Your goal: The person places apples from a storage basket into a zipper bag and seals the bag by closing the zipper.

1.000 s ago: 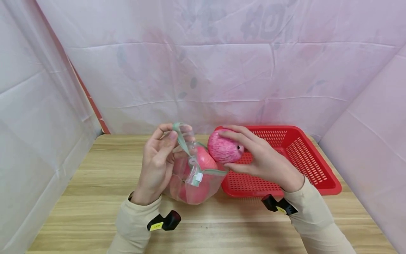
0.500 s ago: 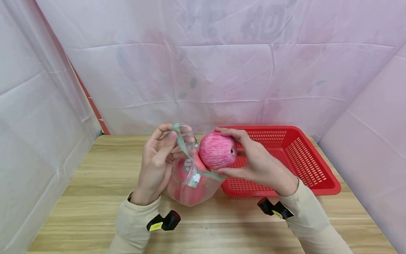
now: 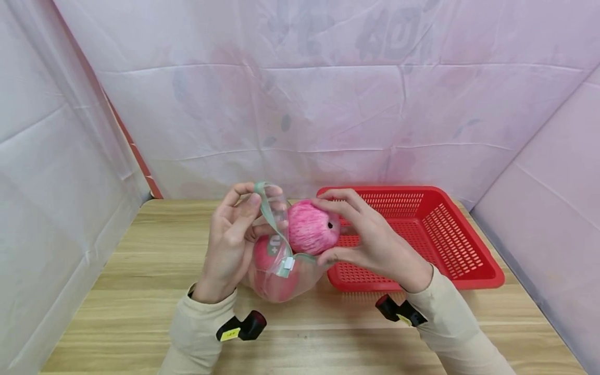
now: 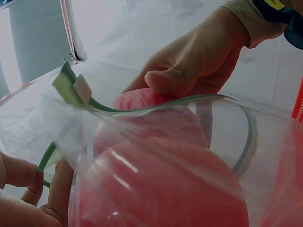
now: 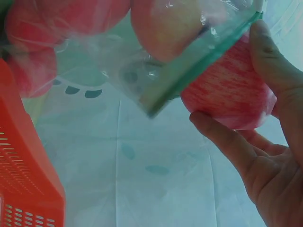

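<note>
A clear zip bag [image 3: 300, 278] with a green edge and a small white slider bulges with several red apples [image 4: 161, 189]. My left hand [image 3: 232, 234] pinches the bag's green rim between thumb and fingers at its left side. In my right hand [image 3: 375, 242] is a pink-red streaked apple [image 3: 311, 229], gripped between thumb and fingers at the bag's mouth. The right wrist view shows that apple partly behind the green zip edge [image 5: 203, 61], with the right thumb and fingers around its outer end. Part of the left fingers shows through the clear plastic.
A red perforated plastic basket [image 3: 461, 245] stands to the right, just beyond my right hand. The wooden table [image 3: 140, 291] lies under everything. Pale printed cloth [image 3: 328, 114] hangs behind and along both sides.
My right hand has moved left with the apple, from above the basket's left edge into the bag's mouth. The left hand has stayed in place on the bag rim.
</note>
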A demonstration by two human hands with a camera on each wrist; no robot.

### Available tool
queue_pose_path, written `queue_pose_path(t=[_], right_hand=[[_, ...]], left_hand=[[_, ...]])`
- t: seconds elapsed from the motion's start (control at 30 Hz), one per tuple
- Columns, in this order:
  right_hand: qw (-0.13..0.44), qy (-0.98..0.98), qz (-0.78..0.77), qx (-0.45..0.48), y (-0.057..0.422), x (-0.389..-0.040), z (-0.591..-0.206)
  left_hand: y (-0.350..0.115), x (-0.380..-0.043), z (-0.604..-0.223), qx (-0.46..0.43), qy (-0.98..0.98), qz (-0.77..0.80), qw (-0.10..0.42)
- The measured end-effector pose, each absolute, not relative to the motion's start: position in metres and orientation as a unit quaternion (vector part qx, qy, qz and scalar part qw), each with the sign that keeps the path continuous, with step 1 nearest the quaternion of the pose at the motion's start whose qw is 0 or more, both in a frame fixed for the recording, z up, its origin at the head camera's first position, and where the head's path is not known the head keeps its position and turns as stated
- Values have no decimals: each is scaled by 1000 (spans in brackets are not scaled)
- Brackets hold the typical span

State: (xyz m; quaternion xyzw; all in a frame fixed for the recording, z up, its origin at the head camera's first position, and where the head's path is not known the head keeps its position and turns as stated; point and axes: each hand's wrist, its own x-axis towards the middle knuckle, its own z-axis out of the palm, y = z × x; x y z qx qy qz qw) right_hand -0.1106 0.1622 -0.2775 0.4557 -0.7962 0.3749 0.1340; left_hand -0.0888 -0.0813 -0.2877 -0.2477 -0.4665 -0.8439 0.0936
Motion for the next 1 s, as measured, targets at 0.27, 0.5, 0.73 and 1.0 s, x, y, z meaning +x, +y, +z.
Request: queue_pose_path(t=[0.27,0.5,0.73,1.0], right_hand=[[158,-800,359,455,160,-111,-280],[142,-785,420,433,156,-110,-284],[181,-772,411,450,156,-112,-286],[233,-766,392,452,155,-113,-287]], left_hand=[[-82,-89,-288,-246,-477,-838,97],[-82,-90,-288,-261,-457,-844,97],[-82,-90,-288,-270,-450,-845,99],[-85,-90,-289,-251,-471,-839,103]])
